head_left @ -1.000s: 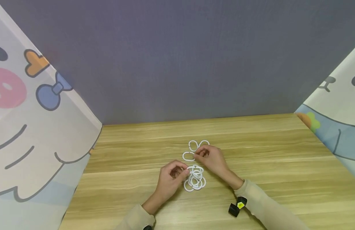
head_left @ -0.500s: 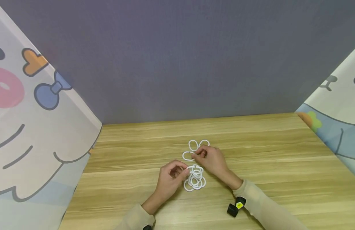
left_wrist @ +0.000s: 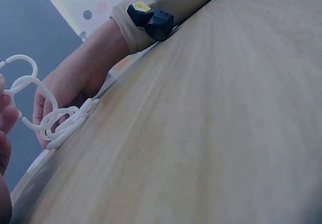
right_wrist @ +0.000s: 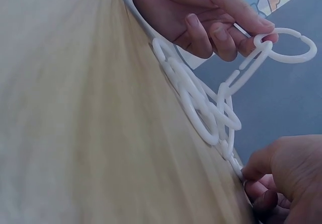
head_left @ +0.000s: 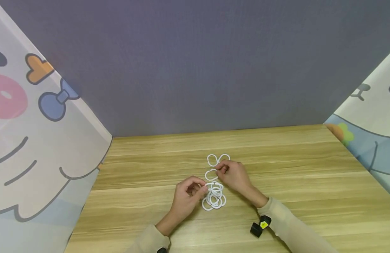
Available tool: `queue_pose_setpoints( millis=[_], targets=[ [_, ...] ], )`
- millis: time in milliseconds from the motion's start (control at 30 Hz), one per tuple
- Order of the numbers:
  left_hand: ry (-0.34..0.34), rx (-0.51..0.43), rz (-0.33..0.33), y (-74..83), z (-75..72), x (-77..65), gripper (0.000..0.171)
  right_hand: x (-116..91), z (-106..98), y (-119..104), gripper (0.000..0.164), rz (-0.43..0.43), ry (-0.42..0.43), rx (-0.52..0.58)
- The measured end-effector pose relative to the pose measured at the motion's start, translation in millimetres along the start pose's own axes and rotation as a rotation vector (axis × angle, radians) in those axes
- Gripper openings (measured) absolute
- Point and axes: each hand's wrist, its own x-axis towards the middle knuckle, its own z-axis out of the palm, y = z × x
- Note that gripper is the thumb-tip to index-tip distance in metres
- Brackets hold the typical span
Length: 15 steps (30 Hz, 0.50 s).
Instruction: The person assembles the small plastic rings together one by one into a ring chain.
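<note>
Between thumb and index finger my left hand (head_left: 189, 196) pinches the end link of a chain of white plastic C-shaped links (head_left: 215, 200). That end is raised, while the rest of the chain lies bunched on the table, as the right wrist view shows. Just beyond the bunch, my right hand (head_left: 234, 177) pinches the right side of a single white link (head_left: 209, 171) at table level. This link has a small gap in its outline. In the left wrist view, the chain (left_wrist: 63, 123) partly hides the right hand (left_wrist: 68, 85).
Two more loose white links, a left one (head_left: 212, 160) and a right one (head_left: 224, 156), lie behind the right fingers. The wood-grain table (head_left: 144, 158) ends at a grey back panel (head_left: 195, 70). Cartoon-printed panels flank both sides.
The single link in my right fingers has shifted slightly right and toward the chain, and turned a little. My left hand and the chain have stayed in place.
</note>
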Motion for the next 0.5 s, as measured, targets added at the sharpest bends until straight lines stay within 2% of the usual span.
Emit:
queue_pose_setpoints(
  millis=[233, 500],
  targets=[
    [0.001, -0.012, -0.004, 0.5, 0.5, -0.1, 0.009, 1.2, -6.1, 0.3, 0.013, 0.029, -0.002, 0.028],
    [-0.001, -0.014, 0.008, 0.3, 0.0, -0.3, 0.009, 2.7, -8.3, 1.9, 0.011, 0.063, -0.016, 0.005]
  ],
)
